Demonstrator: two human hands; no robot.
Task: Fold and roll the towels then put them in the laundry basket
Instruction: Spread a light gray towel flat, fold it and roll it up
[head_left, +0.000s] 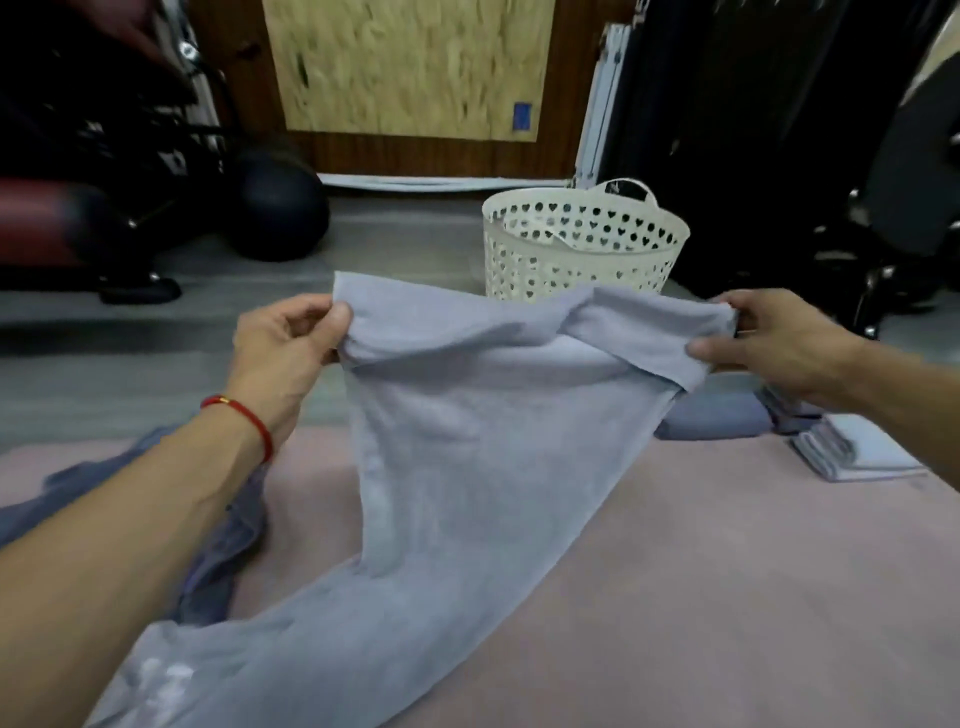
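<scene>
No text, number or brand can be read anywhere. A small blue label (522, 116) sits on the chipboard panel (410, 62), and a dark tag (623, 188) hangs at the handle of the white laundry basket (582, 244), but both are too blurred to make out any writing.

A grey plank floor (405, 228) runs back to a dark wood wall (561, 104) bearing a pale chipboard panel (405, 62). A black ball (283, 208) sits left beside dark gym equipment (104, 130). A black curtain (753, 130) hangs right. A pink mat (727, 597) covers the foreground.
</scene>
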